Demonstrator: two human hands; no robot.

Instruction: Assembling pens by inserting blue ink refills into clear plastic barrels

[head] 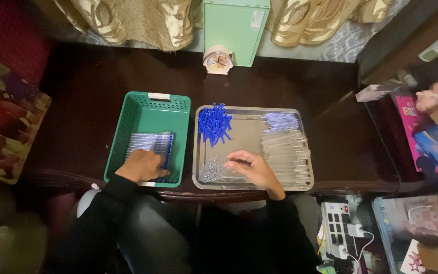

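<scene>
Pens: a row of finished pens (150,143) lay in the green basket (148,114), at the 9 o'clock side of the steel tray (247,131).
Left hand: the left hand (142,166) rested inside the basket at its 6 o'clock edge, on top of the pens; it looked to be laying one down, but I cannot tell if the fingers were closed on a pen or loose.
Right hand: the right hand (252,167) was in the tray near its 6 o'clock edge, fingers curled and pointing to 9 o'clock, just beside the heap of small metal parts (212,170); whether it pinched one of them I cannot tell.
Blue caps: a pile of blue caps (214,123) was at the 11 o'clock corner of the tray.
Tubes: clear tubes (287,157) were stacked along the 3 o'clock side, with a bundle of refills (280,121) at 1 o'clock of the tray.
Progress: judging from the piles, only a part was done; one row of pens was ready in the basket, while many tubes, caps and metal parts remained in the tray.
Around: a small clock (217,60) and a green box (235,29) stood at 12 o'clock on the dark table (77,101).
</scene>
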